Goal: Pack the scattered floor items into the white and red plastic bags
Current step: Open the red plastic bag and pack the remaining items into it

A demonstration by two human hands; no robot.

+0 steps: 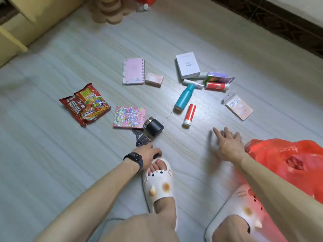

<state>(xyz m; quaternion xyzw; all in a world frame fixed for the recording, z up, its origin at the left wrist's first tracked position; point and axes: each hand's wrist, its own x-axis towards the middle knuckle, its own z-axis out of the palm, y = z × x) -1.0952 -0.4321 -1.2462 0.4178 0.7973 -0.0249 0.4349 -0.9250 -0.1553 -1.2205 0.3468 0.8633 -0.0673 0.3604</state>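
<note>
Scattered on the floor lie a red noodle packet (85, 104), a colourful booklet (129, 117), a black jar (153, 128), dark keys (142, 141), a pink notebook (134, 71), a small pink box (154, 79), a white box (187, 65), a teal bottle (185, 96), a red-and-white tube (189, 115), a red can (217, 86) and a pink sachet (238, 106). The red bag (288, 159) sits at my right. My left hand (146, 154) curls over a small dark item by my slipper toe. My right hand (229, 144) hovers with fingers spread, blurred, beside the bag. No white bag shows.
My feet in white cat slippers (157, 186) stand close below the hands. A yellow cabinet (15, 32) lines the far left, cork-coloured discs (110, 11) stand at the back, and a dark skirting (279, 20) runs along the right wall.
</note>
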